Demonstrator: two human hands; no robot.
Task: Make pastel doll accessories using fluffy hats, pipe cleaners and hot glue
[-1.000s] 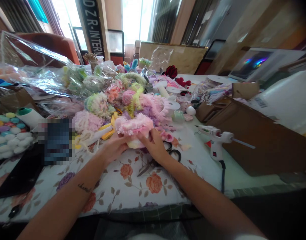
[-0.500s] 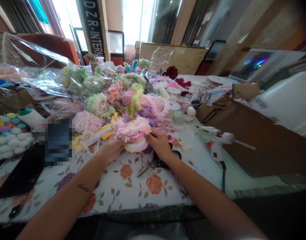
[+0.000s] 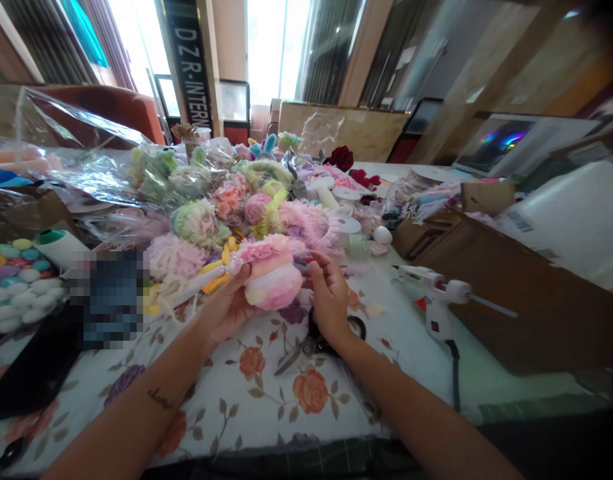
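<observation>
Slightly raised over the tabletop is a soft pink and white fluffy piece (image 3: 275, 283) with a pink ruffled lace trim (image 3: 266, 249) along its top. My left hand (image 3: 231, 303) is closed around its left side, thumb in front. At the right end of the trim, the fingers of my right hand (image 3: 330, 293) are curled and pinched against its lavender edge; the exact contact is small and partly hidden. Black-handled scissors (image 3: 311, 343) lie under my right wrist, blades pointing left. Beyond the fluffy piece are a pink yarn bundle (image 3: 173, 257) and a yellow ribbon (image 3: 226, 267).
A white hot glue gun (image 3: 439, 300) with a glue stick lies at right, beside a brown cardboard box (image 3: 516, 300). Pom-poms (image 3: 26, 287), a thread cone (image 3: 61, 250) and a dark phone-like slab (image 3: 31, 367) are at left. Wrapped yarn flowers (image 3: 186, 167) are heaped behind.
The fluffy piece has been tipped so that more of its pink and white underside faces me. My right hand has shifted slightly right, out to the trim's end. The view has tilted slightly upward.
</observation>
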